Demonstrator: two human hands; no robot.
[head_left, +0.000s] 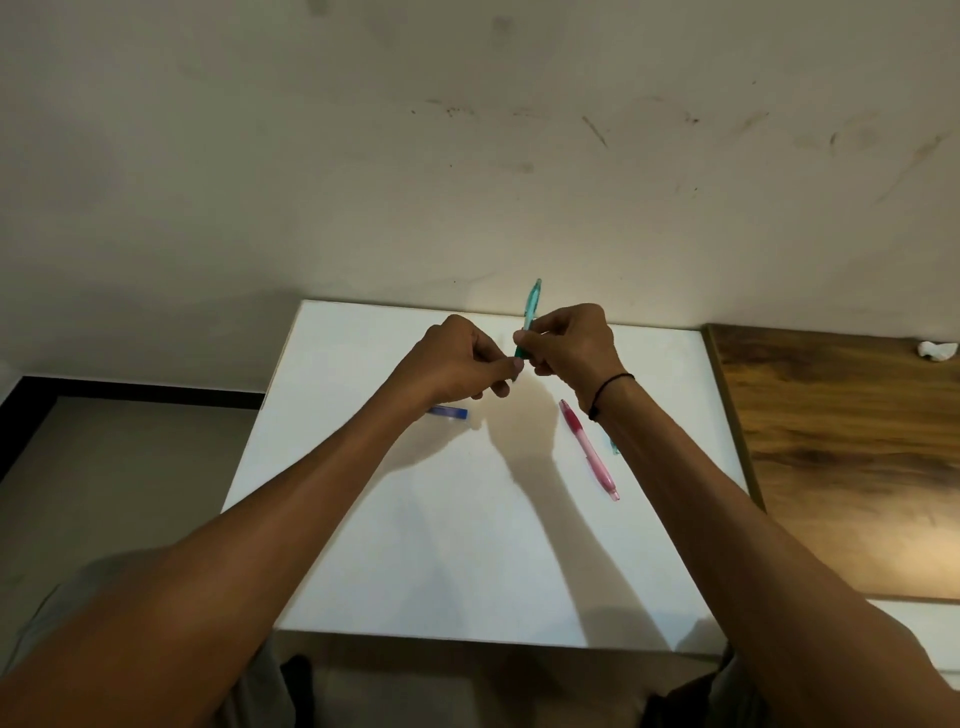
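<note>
My right hand (569, 345) grips a teal pen (531, 312) near its lower end and holds it upright above the white table (415, 545). Its top end points up toward the wall. My left hand (460, 366) has curled fingers pinched at the pen's lower tip, touching the right hand's fingers; what it pinches is too small to make out. A pink pen (589, 449) lies on the table below my right wrist. A blue pen (449, 412) lies partly hidden under my left wrist. A small teal piece (614, 447) shows beside my right forearm.
A wooden board (841, 457) adjoins the table on the right, with a crumpled white scrap (937, 349) at its far corner. A stained wall rises right behind the table. The floor lies to the left, and my knees are under the near edge.
</note>
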